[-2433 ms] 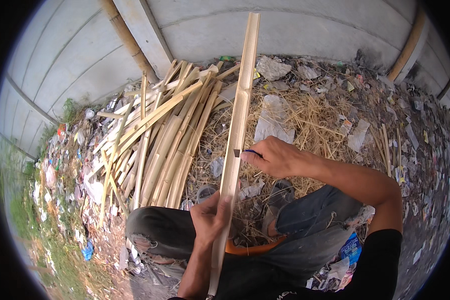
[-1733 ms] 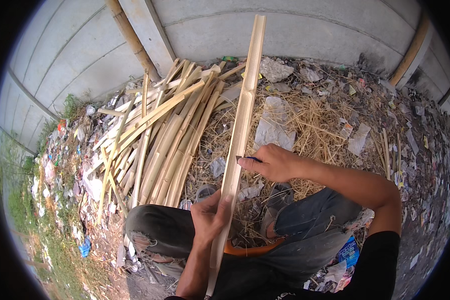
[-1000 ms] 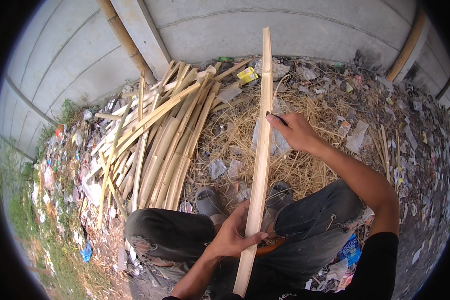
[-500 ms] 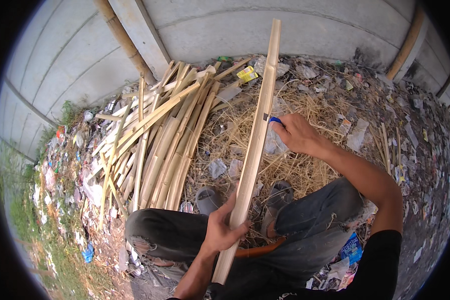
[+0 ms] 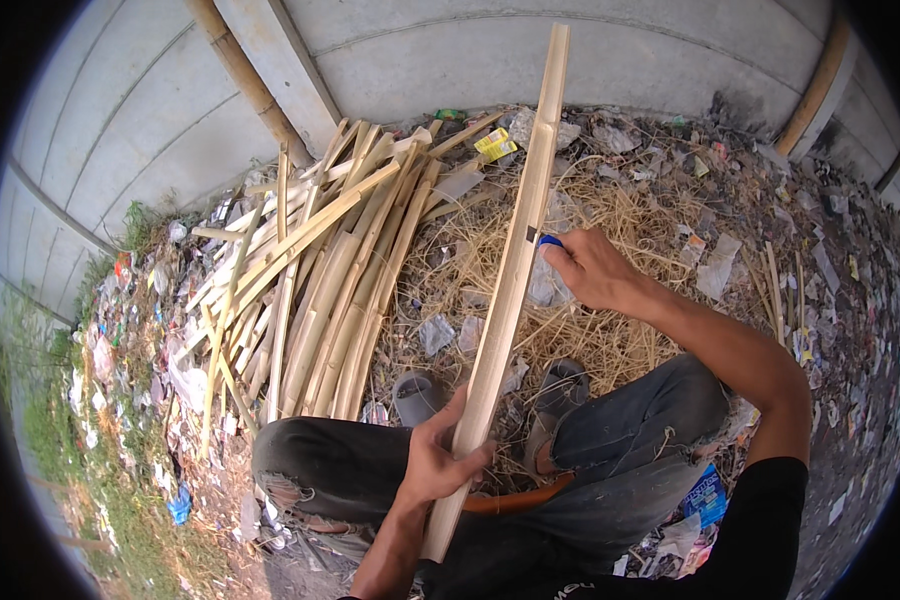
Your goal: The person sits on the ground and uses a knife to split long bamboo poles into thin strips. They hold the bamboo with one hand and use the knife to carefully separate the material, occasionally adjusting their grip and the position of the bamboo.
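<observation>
A long split bamboo strip (image 5: 515, 270) slants from my lap up toward the wall, its pale hollow side facing up. My left hand (image 5: 438, 455) is wrapped round its lower part, thumb across the near edge. With my right hand (image 5: 592, 268) I grip a small blue-handled blade tool (image 5: 548, 241) at the strip's right edge. A short dark piece of the blade shows against the bamboo; my fingers cover most of the handle, so its exact kind is unclear.
A heap of split bamboo strips (image 5: 340, 290) lies left of my knees. Pale shavings (image 5: 610, 340) and litter cover the ground ahead. A concrete panel wall (image 5: 650, 70) with bamboo posts (image 5: 250, 80) closes off the far side. My sandalled feet (image 5: 417, 398) stand below the strip.
The bamboo strip has slid slightly up and away toward the wall. My left hand has shifted a little to the left; my right hand with the blade has barely moved.
</observation>
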`<state>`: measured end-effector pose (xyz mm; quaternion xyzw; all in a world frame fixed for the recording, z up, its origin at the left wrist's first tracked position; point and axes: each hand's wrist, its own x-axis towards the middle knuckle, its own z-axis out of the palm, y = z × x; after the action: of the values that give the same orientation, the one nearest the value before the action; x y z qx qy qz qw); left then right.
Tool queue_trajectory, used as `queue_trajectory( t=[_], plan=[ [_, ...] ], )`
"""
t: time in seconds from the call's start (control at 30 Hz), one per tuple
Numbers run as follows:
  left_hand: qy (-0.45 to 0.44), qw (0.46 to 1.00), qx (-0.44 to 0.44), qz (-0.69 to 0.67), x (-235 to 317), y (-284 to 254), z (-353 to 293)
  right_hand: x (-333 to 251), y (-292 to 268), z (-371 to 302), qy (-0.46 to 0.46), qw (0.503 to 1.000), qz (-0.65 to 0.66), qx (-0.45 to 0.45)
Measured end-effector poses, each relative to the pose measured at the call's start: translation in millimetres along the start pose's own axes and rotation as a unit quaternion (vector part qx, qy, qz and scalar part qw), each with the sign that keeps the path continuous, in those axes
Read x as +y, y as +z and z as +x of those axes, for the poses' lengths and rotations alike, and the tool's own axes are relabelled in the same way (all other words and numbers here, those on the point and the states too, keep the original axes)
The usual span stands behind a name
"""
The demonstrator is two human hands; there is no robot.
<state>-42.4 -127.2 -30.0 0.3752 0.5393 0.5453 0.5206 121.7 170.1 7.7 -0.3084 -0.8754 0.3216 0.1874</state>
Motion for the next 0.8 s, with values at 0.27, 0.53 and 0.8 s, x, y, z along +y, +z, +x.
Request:
queue_trajectory(
  t=[0.27,0.53,0.8],
  plan=[
    [0.018,0.999,-0.008,0.027,0.8,-0.6,1.8,-6.9,-6.1,-1.9,0.112,0.977,0.173,-0.052],
    [0.047,0.996,0.071,0.007,0.2,-0.1,11.2,-11.3,-17.7,6.1,0.030,0.978,0.190,-0.081],
    [0.063,0.989,0.016,0.130,0.3,-1.5,6.5,-25.8,-18.4,1.2,-0.079,0.991,-0.036,0.098]
  ],
)
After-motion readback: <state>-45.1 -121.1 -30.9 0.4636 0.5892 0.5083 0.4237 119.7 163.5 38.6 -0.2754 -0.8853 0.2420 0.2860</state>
